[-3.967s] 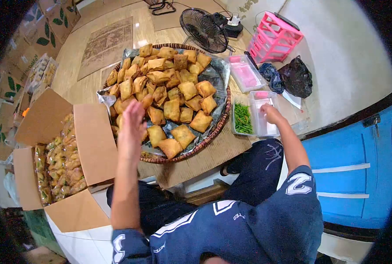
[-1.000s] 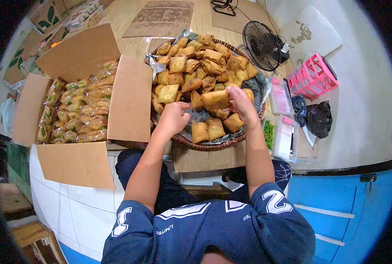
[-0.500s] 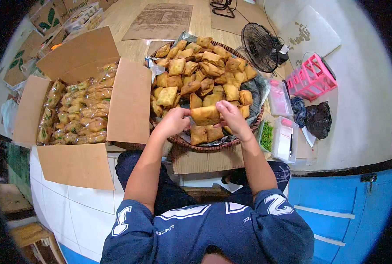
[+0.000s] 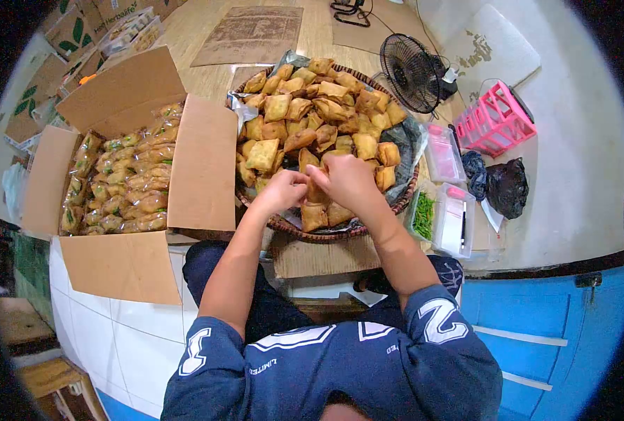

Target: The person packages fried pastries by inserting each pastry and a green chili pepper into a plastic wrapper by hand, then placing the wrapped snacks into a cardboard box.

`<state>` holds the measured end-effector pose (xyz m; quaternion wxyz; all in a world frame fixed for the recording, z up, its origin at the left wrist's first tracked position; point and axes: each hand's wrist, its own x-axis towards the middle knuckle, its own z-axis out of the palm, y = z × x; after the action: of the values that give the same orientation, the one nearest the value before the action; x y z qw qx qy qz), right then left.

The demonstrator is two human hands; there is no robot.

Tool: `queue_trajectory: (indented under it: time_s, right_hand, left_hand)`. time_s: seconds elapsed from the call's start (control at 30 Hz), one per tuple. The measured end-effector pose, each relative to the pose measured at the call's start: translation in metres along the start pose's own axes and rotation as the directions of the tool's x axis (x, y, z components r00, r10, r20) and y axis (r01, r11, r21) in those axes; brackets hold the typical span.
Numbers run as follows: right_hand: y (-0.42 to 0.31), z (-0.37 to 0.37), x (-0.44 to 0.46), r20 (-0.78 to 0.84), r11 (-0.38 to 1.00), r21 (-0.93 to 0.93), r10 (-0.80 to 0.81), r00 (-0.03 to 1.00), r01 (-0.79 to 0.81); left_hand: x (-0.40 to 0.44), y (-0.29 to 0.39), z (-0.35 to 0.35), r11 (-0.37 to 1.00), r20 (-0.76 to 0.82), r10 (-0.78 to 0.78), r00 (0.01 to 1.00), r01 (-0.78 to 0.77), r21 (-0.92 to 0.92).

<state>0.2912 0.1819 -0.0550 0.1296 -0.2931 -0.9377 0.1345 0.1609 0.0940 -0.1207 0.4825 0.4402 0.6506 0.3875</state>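
A round woven basket (image 4: 411, 200) lined with plastic holds a heap of golden fried pastries (image 4: 277, 107). Over its near part my two hands meet around one pastry (image 4: 315, 194), mostly hidden by the fingers. My left hand (image 4: 284, 191) is closed at its left side, fingertips pinched. My right hand (image 4: 347, 184) lies over its right part, fingers bent round it. Just below the hands, more pastries (image 4: 314, 217) rest near the basket's front rim. To the left, an open cardboard box (image 4: 202, 165) holds several rows of wrapped pastries (image 4: 126, 179).
Right of the basket are clear containers (image 4: 455, 221), one with green chillies (image 4: 423, 215), a pink basket (image 4: 496, 119) and a black bag (image 4: 507, 189). A black fan (image 4: 409, 73) stands behind. Cardboard lies under the basket. A blue door (image 4: 550, 323) is at the lower right.
Since half a second ago, my right hand has moved left and up over the held pastry, now close to my left hand. Earlier, my right hand was at the containers and came back to the basket.
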Motion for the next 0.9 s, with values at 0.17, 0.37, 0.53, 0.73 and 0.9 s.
queue_trajectory:
  time_s: [0.17,0.37,0.53,0.73,0.9]
  right_hand:
    - [-0.015,-0.007,0.033,0.071,0.98,-0.191,-0.033,0.997,0.046]
    - [0.001,-0.022,0.044,-0.027,0.892,0.447,-0.067,0.997,0.072]
    - [0.016,-0.003,0.001,-0.128,0.709,0.695,-0.047,0.991,0.123]
    - [0.025,0.028,-0.024,-0.282,0.456,0.878,0.249,0.927,0.145]
    - [0.018,0.07,-0.05,-0.055,0.405,0.91,0.327,0.944,-0.088]
  left_hand:
    - [0.002,0.007,0.003,0.863,-0.083,-0.047,0.995,-0.002,-0.505]
    - [-0.002,0.005,-0.006,0.416,-0.039,-0.012,0.999,-0.031,-0.909]
    - [0.002,0.003,-0.003,0.284,-0.036,-0.002,0.999,-0.034,-0.958]
    - [0.006,-0.005,0.003,0.189,0.023,-0.029,0.999,0.028,-0.982]
    - [0.014,-0.015,0.005,0.007,-0.004,-0.077,0.997,-0.003,-1.0]
